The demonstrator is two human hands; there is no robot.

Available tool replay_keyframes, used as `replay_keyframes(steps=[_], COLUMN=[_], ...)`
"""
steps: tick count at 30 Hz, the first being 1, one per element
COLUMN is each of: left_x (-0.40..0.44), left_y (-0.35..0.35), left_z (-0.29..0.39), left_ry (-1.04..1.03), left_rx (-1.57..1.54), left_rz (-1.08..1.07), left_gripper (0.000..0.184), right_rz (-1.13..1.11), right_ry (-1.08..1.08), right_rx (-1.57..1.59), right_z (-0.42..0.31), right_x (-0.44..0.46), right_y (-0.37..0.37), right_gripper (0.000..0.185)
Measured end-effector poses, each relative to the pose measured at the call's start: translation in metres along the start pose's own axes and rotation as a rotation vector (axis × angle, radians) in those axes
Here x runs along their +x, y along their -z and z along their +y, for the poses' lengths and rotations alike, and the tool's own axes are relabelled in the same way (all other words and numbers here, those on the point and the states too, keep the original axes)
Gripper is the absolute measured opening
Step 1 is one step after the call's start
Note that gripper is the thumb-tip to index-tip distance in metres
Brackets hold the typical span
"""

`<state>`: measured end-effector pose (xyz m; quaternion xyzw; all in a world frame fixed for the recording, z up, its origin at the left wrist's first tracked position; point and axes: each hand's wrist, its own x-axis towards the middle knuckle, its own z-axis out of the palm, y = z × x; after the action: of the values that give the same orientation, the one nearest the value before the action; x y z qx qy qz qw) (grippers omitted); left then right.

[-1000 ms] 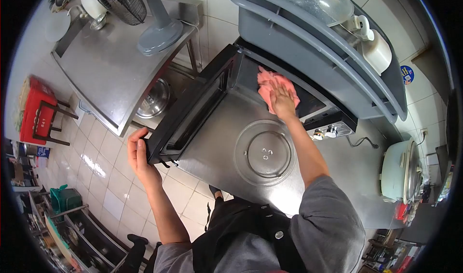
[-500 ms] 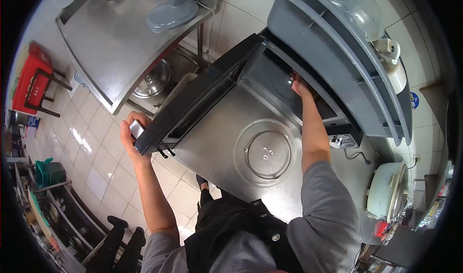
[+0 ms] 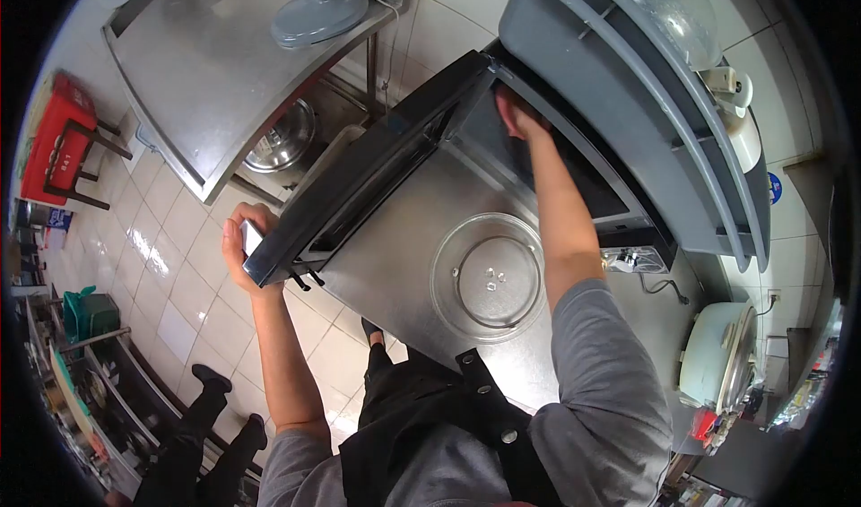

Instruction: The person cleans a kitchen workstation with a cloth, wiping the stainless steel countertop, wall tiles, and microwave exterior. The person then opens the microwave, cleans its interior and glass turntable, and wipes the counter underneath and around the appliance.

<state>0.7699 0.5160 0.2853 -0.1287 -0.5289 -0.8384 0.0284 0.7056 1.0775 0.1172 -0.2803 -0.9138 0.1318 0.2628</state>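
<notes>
The black microwave [image 3: 619,207] has its door [image 3: 359,175] swung wide toward the left. My left hand [image 3: 244,242] is wrapped around the silver handle [image 3: 252,236] at the door's outer edge. Inside the cavity, near the upper hinge side, is my right hand [image 3: 520,114]; its fingers are blurred and partly in shadow, so I cannot tell whether they hold anything. A round glass turntable plate [image 3: 489,314] lies on the steel table [image 3: 404,287] in front of the microwave, below my right forearm.
A large grey tub [image 3: 619,104] sits atop the microwave. To the right stands a pale green cooker [image 3: 713,350]. Another steel table [image 3: 197,77], bearing a grey fan base [image 3: 318,18], is at upper left. Another person's legs [image 3: 193,426] show at lower left, near a red crate [image 3: 67,144] farther back.
My right hand has moved up and to the left inside the microwave, toward the hinge side. My left hand stays on the door handle. The other person's feet have shifted.
</notes>
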Motion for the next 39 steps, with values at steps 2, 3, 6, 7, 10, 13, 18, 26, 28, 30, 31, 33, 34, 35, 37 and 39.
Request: replay_keyframes(steps=[2, 3, 6, 7, 10, 13, 18, 26, 28, 30, 31, 33, 34, 35, 37, 39], left_x=[0.000, 0.000, -0.001, -0.002, -0.005, -0.009, -0.011, -0.014, -0.016, -0.016, -0.016, -0.015, -0.013, -0.014, -0.014, -0.015], left_y=[-0.003, -0.003, -0.005, -0.005, -0.006, -0.010, -0.007, -0.008, -0.006, -0.005, -0.006, -0.009, -0.006, -0.005, -0.006, -0.008], left_z=[0.001, 0.002, 0.002, 0.002, 0.003, 0.003, 0.000, -0.001, -0.002, -0.002, 0.001, 0.004, 0.001, 0.000, 0.001, 0.003], left_ry=[-0.005, -0.008, -0.027, -0.027, 0.006, -0.019, -0.010, -0.030, -0.014, -0.005, -0.013, -0.015, -0.038, -0.034, -0.039, -0.027], left_rx=[0.006, 0.017, 0.014, 0.012, -0.037, 0.006, -0.001, 0.031, 0.007, 0.040, 0.040, 0.079, 0.095, 0.093, 0.072, 0.071], left_rz=[0.004, 0.012, 0.022, 0.018, 0.005, 0.052, 0.035, 0.039, 0.027, 0.031, 0.034, 0.022, 0.041, 0.046, 0.044, 0.037], left_gripper=[0.048, 0.048, 0.048, 0.048, 0.046, 0.046, 0.046, 0.046, 0.046, 0.046, 0.046, 0.046, 0.051, 0.051, 0.051, 0.048], right_rz=[-0.207, -0.502, -0.315, -0.311, -0.402, -0.483, -0.489, -0.490, -0.594, -0.582, -0.572, -0.485, -0.416, -0.421, 0.008, 0.036], right_ry=[-0.032, -0.075, -0.017, -0.020, 0.062, 0.115, 0.240, 0.423, 0.348, 0.271, 0.184, -0.122, -0.231, -0.232, -0.057, 0.082], right_rx=[-0.029, 0.123, -0.031, -0.031, -0.161, -0.099, -0.004, 0.219, 0.348, 0.476, 0.607, 0.837, 0.972, 0.968, 0.351, 0.245], right_z=[-0.040, -0.070, -0.116, -0.117, -0.120, -0.119, -0.099, -0.082, -0.084, -0.064, -0.051, -0.035, -0.037, -0.039, -0.038, -0.037], right_x=[-0.013, -0.026, -0.072, -0.079, -0.088, -0.093, -0.108, -0.115, -0.118, -0.117, -0.115, -0.114, -0.114, -0.116, -0.119, -0.125], right_y=[0.021, 0.038, 0.058, 0.059, 0.069, 0.091, 0.102, 0.123, 0.144, 0.147, 0.145, 0.158, 0.170, 0.176, 0.182, 0.183], right_gripper=[0.068, 0.073, 0.073, 0.073, 0.071, 0.068, 0.064, 0.046, 0.044, 0.045, 0.046, 0.053, 0.058, 0.058, 0.057, 0.057])
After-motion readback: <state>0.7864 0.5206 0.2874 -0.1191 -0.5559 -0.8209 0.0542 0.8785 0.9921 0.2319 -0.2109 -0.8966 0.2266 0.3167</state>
